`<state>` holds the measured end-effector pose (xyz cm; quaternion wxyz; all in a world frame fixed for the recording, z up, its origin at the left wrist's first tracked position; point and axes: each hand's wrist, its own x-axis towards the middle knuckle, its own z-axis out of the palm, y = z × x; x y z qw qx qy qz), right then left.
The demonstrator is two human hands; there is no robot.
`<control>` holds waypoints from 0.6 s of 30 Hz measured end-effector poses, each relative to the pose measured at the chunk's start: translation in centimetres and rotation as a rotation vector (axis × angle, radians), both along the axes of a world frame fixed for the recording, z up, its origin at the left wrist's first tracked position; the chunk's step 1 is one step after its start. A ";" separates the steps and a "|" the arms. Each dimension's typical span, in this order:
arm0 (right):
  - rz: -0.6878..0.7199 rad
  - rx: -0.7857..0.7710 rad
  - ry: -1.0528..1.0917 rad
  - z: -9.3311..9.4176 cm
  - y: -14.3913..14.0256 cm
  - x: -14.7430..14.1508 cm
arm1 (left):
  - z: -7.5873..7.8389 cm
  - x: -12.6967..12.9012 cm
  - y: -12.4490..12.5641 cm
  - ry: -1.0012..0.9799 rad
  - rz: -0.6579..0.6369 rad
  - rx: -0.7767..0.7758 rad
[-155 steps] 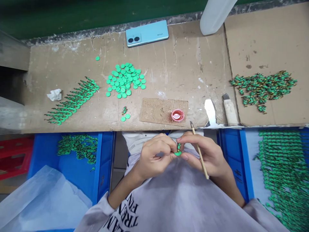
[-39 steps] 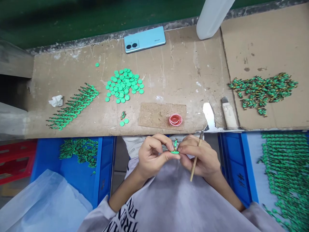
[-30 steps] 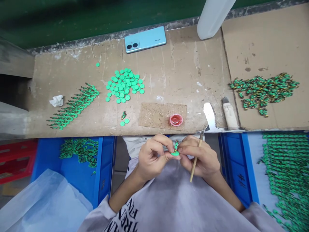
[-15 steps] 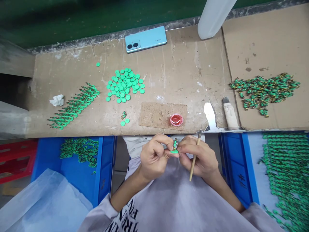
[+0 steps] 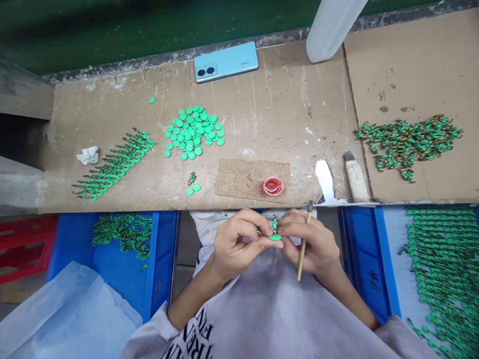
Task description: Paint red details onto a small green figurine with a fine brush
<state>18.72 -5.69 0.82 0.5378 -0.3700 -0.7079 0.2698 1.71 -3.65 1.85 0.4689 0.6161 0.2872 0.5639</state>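
Just off the table's front edge, my left hand (image 5: 241, 244) pinches the round green base of a small green figurine (image 5: 274, 227), which stands upright. My right hand (image 5: 312, 242) is closed around a thin wooden-handled brush (image 5: 304, 244), its tip pointing up toward the table. The right fingertips are also at the figurine's side and base. Beyond the hands, a small dish of red liquid (image 5: 273, 186) rests on a speckled cardboard piece (image 5: 239, 179). To its left lie a loose figurine (image 5: 192, 178) and two green discs (image 5: 193, 189).
Green discs (image 5: 194, 130) are heaped mid-table, left of them a row of based figurines (image 5: 116, 164). More figurines (image 5: 407, 142) pile up at right. A phone (image 5: 226, 62) lies at the back. Blue bins (image 5: 164, 259) flank me; a knife-like tool (image 5: 355, 177) lies near the edge.
The figurine has shifted slightly right and now stands more in view. My left fingers have slid from its top down toward the base. The brush has moved a little right.
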 end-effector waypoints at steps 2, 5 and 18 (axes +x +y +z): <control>0.012 -0.007 0.040 0.0 -0.1 -0.1 | 0.1 0.1 -0.1 -0.022 0.017 0.002; 0.015 0.007 0.122 0.1 -0.1 -0.4 | 0.2 0.2 -0.2 0.019 0.041 0.015; -0.041 0.051 0.093 0.0 0.1 -0.6 | 0.4 0.7 -0.1 -0.029 0.010 0.018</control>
